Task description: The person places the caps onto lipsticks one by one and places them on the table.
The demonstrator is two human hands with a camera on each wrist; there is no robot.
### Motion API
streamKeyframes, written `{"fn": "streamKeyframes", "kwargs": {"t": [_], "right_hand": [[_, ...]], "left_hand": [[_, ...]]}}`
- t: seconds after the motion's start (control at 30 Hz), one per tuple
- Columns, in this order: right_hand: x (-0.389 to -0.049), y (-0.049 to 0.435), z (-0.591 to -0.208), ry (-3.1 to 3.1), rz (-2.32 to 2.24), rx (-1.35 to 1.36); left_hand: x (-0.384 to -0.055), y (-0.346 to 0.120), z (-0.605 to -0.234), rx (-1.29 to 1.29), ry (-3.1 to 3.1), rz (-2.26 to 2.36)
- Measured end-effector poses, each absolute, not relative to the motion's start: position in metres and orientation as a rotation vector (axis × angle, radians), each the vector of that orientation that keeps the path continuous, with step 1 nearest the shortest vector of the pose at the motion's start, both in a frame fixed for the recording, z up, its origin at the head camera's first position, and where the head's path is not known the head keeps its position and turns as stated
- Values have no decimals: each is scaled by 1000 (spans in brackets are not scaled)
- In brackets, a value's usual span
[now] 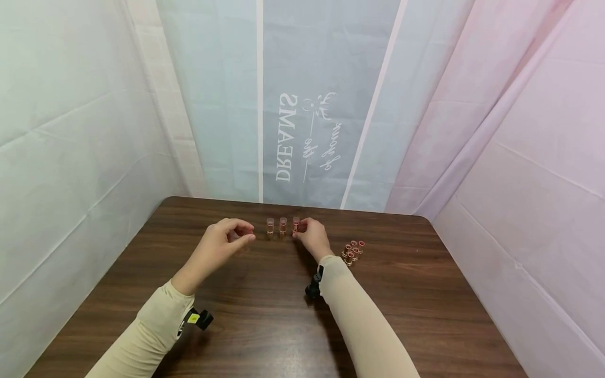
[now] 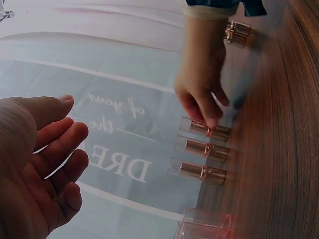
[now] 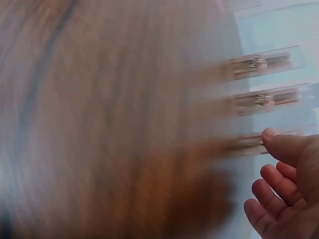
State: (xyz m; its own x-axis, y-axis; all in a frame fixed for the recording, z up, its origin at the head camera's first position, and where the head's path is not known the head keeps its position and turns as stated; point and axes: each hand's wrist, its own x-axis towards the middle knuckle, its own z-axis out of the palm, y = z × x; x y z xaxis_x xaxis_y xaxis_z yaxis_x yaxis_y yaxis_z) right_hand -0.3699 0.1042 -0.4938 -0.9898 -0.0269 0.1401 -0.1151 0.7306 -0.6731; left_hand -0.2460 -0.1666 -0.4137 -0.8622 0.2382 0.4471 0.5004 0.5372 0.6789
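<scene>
Your right hand (image 1: pixel 313 237) pinches the rightmost tube (image 1: pixel 295 224) between thumb and finger, upright near the far edge of the surface (image 1: pixel 264 315). Just left of it, the middle tube (image 1: pixel 283 226) and the leftmost tube (image 1: pixel 270 227) stand in the same row, all three with clear tops. Your left hand (image 1: pixel 222 241) hangs relaxed, fingers loosely bent around nothing, near clear pinkish pieces (image 2: pixel 205 231). A tube cluster (image 1: pixel 351 255) stands toward the surface's right edge.

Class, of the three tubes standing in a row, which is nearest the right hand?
The rightmost tube in the head view: the right hand pinches it, while the middle tube and leftmost tube stand untouched to its left.
</scene>
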Motion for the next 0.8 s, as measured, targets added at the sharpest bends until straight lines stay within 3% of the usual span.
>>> {"fn": "streamKeyframes", "kwargs": {"t": [0.2, 0.4, 0.8], "right_hand": [[-358, 122, -461, -2678, 1102, 242], [-325, 140, -432, -2491, 1151, 433], [-260, 158, -409, -2240, 1282, 578]], "left_hand": [[-248, -168, -416, -599, -2489, -1249], [-247, -166, -414, -594, -2510, -1238], [-248, -161, -412, -617, -2503, -1184]]}}
